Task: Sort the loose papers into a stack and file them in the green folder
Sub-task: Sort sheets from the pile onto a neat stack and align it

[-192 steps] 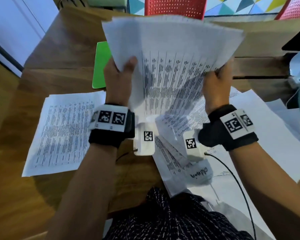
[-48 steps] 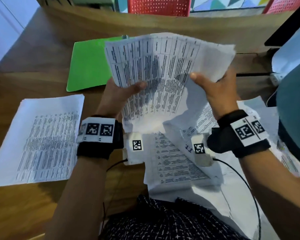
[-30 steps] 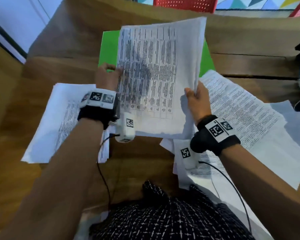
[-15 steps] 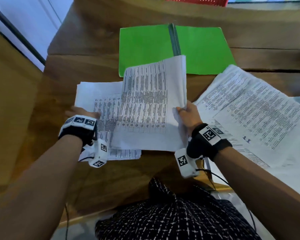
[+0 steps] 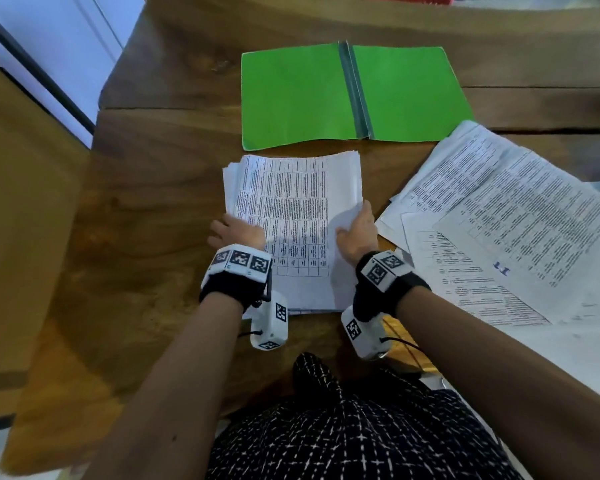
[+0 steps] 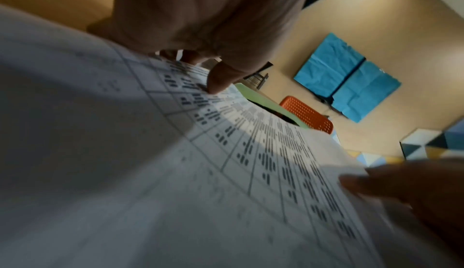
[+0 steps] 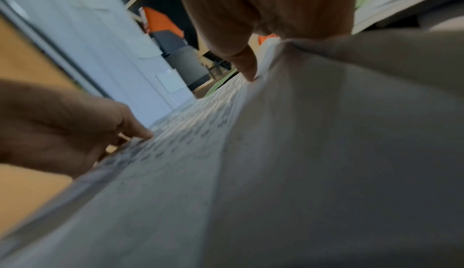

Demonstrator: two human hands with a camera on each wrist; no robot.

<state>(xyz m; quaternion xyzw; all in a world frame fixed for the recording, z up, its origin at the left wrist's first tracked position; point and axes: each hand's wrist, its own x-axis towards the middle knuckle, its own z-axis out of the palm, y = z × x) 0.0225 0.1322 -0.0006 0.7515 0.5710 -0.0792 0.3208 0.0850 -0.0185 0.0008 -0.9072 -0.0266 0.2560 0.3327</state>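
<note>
The green folder (image 5: 291, 98) lies open and flat at the far middle of the wooden table (image 5: 146, 209). Just in front of it sits the paper stack (image 5: 295, 202), printed tables facing up. My left hand (image 5: 236, 233) holds the stack's left edge, with the thumb (image 6: 218, 82) on the top sheet and the fingers curled at the edge. My right hand (image 5: 357, 230) grips the right edge, where the top sheets bulge up under its thumb (image 7: 246, 68). In the wrist views the stack (image 6: 175, 173) (image 7: 276, 173) fills most of the frame.
Several loose printed sheets (image 5: 499, 220) lie spread over the right side of the table, overlapping each other. The table's left edge (image 5: 97, 133) runs beside a pale wall. A red chair (image 6: 308, 115) stands beyond the far side.
The bundle I held up in both hands has come down onto the pile at the left, forming one stack. My hands now hold its two sides.
</note>
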